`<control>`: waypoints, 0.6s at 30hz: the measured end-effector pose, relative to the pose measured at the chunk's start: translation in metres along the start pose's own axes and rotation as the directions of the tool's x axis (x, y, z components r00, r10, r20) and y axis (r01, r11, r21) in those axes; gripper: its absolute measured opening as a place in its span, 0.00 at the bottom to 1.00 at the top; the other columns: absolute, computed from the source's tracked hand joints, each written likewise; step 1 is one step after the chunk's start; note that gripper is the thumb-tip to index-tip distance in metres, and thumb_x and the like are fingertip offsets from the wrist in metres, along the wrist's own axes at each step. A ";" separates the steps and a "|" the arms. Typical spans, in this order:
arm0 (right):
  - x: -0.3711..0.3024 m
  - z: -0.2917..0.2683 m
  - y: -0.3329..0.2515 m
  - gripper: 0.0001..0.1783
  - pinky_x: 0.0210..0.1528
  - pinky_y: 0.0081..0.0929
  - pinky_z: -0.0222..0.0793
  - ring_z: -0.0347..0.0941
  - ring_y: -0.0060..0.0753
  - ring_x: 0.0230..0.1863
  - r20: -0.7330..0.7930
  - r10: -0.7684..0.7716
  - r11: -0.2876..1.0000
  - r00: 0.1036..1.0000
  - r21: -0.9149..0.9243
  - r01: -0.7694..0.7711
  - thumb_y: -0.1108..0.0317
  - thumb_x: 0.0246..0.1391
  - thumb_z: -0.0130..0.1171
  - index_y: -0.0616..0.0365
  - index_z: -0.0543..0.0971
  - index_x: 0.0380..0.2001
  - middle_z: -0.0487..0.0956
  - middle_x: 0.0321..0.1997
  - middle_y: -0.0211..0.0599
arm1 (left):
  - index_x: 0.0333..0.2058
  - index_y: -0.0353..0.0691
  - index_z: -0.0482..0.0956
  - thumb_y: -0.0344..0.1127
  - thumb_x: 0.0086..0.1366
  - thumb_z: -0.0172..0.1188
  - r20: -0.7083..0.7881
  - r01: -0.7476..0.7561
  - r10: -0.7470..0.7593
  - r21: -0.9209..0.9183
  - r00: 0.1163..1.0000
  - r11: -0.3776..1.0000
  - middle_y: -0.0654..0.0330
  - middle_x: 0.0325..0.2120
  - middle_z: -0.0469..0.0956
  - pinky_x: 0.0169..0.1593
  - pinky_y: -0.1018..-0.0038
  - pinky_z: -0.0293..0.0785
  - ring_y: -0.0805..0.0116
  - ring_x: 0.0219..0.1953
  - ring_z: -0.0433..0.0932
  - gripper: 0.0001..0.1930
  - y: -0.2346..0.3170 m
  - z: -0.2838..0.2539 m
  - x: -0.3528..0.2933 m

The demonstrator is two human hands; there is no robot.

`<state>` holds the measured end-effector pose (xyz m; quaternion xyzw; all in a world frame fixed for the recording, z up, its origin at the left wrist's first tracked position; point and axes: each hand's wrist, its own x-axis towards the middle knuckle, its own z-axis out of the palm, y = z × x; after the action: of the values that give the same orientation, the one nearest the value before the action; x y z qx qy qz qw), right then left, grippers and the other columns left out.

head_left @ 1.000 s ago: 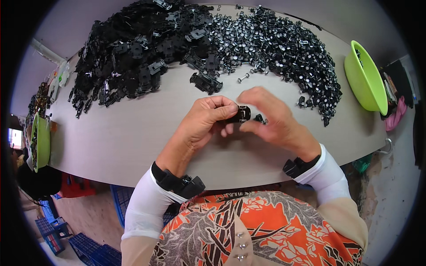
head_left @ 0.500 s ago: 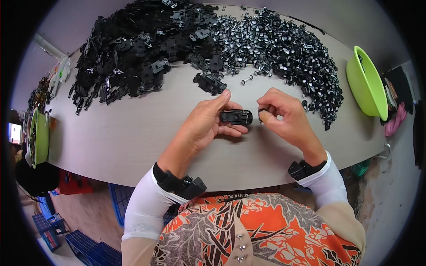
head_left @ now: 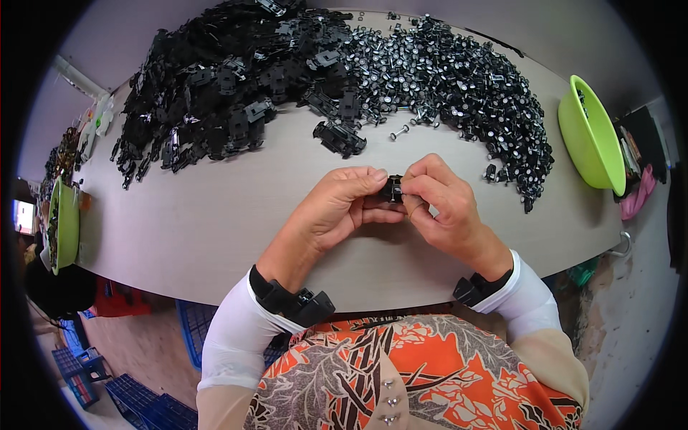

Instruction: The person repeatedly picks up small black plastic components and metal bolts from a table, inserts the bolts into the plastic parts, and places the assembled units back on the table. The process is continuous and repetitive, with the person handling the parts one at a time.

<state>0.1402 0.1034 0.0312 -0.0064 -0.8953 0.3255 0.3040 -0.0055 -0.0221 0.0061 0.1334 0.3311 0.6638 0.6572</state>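
My left hand (head_left: 342, 201) grips a black toy car chassis (head_left: 391, 188) between thumb and fingers, over the middle of the table. My right hand (head_left: 443, 198) is closed in a pinch at the chassis's right end, pressing a small wheel axle against it; the fingertips hide most of this axle. Beyond my hands lies a single chassis (head_left: 340, 138), apart from a large heap of black chassis (head_left: 215, 86) at the far left. Adjoining it on the right is a heap of wheel axles (head_left: 444, 72), metal rods with black wheels. One loose axle (head_left: 399, 132) lies before it.
A green basin (head_left: 591, 136) stands at the table's right edge, with some parts inside. Another green basin (head_left: 66, 222), holding parts, is at the left edge. Blue plastic crates (head_left: 150, 401) are on the floor at lower left. The table (head_left: 179, 236) has a curved-looking front edge close to me.
My right hand has moved left and met the chassis, bringing the small wheel axle to its right end. My left hand has tilted the chassis, and its thumb now lies over it.
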 end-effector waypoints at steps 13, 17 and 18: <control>-0.003 0.001 -0.004 0.10 0.21 0.28 0.65 0.68 0.34 0.21 0.002 -0.025 1.000 1.000 -0.006 0.025 0.87 0.37 0.55 0.63 0.74 0.25 0.69 0.27 0.37 | 0.29 0.37 0.74 0.37 0.67 0.55 -0.033 -0.058 0.065 0.198 0.997 0.979 0.61 0.28 0.77 0.40 0.69 0.81 0.68 0.33 0.80 0.11 -0.001 0.012 -0.004; -0.001 0.003 -0.006 0.11 0.22 0.31 0.65 0.68 0.37 0.22 0.015 -0.068 0.997 0.998 -0.046 0.068 0.87 0.37 0.53 0.62 0.73 0.26 0.67 0.27 0.38 | 0.28 0.36 0.74 0.38 0.67 0.55 -0.045 -0.107 0.128 0.321 0.991 0.941 0.60 0.29 0.78 0.40 0.69 0.81 0.70 0.33 0.79 0.12 -0.002 0.011 -0.007; -0.003 0.003 -0.007 0.13 0.22 0.31 0.65 0.68 0.38 0.22 0.016 -0.045 0.998 0.999 -0.043 0.046 0.88 0.36 0.53 0.62 0.73 0.28 0.68 0.27 0.38 | 0.28 0.35 0.74 0.37 0.66 0.56 -0.043 -0.117 0.136 0.301 0.990 0.946 0.59 0.28 0.78 0.38 0.71 0.80 0.70 0.32 0.79 0.11 -0.004 0.012 -0.007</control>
<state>0.1424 0.0956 0.0323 0.0098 -0.9044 0.2989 0.3042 0.0056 -0.0262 0.0150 0.2306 0.4386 0.6511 0.5748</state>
